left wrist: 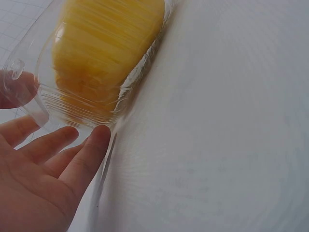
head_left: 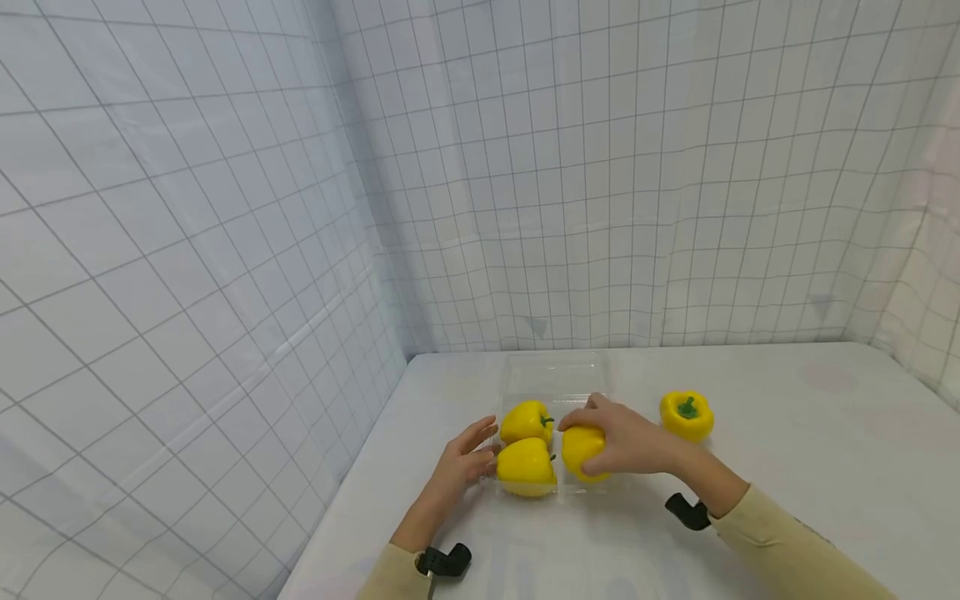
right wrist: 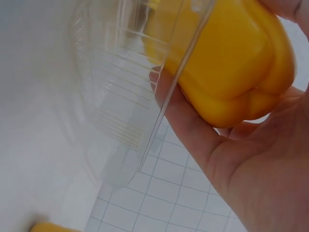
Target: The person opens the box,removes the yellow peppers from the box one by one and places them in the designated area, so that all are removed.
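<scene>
A yellow bell pepper (head_left: 581,450) sits in the grasp of the right hand (head_left: 630,437), whose fingers curl over the far side while the thumb presses the near side. This pepper is at the right half of a clear plastic container (right wrist: 123,128), its lobed end showing in the right wrist view; whether it rests on the container's floor cannot be told. A fingertip of that hand shows through the clear wall.

Just to the left, two more yellow peppers lie on their sides in the container's left half, one behind the other and touching: the near-left pepper (head_left: 525,462) and the far-left pepper (head_left: 525,421), both with their green stems pointing right. The near-left pepper is partly seen through the transparent near wall.

The left hand (head_left: 461,458) is at the container's left side, its fingers loosely extended and spread, with fingertips against the plastic rather than wrapped around any pepper. The container's transparent lid (head_left: 555,375) is folded back on the far side.

Farther right, well apart from the container, a lone pepper (head_left: 687,415) stands on the white tabletop (head_left: 795,450), its green stem upward. The person wears beige sleeves (head_left: 787,542) and a black device (head_left: 447,561) at each wrist. Beyond the tabletop hangs white cloth (head_left: 600,167) with a dark grid, which also runs along the left and right
</scene>
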Motion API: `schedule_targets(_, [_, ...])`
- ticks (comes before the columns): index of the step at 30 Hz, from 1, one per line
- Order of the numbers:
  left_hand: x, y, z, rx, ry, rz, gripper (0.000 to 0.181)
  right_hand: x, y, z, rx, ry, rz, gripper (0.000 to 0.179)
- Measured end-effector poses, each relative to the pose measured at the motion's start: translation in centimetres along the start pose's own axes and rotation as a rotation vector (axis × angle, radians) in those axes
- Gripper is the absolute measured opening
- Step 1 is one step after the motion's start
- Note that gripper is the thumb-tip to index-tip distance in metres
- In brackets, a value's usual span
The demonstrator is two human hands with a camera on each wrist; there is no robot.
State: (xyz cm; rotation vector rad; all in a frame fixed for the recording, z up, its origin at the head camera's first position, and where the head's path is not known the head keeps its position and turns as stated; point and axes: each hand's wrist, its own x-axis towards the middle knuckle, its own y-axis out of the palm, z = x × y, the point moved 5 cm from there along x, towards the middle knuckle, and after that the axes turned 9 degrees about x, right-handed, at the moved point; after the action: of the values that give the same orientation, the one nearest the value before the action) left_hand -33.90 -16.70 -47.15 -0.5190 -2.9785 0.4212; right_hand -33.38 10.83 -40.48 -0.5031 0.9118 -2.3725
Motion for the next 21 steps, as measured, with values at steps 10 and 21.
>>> schedule_targets(10, [0.2, 0.0, 0.0, 0.003, -0.004, -0.001, 0.062, -0.4, -0.8, 0.2, 0.015, -0.037, -0.046, 0.051])
schedule_targets(21, [0.1, 0.1, -0.1, -0.006, -0.004, 0.001, 0.061, -1.2, -1.3, 0.3, 0.054, -0.024, -0.085, 0.052])
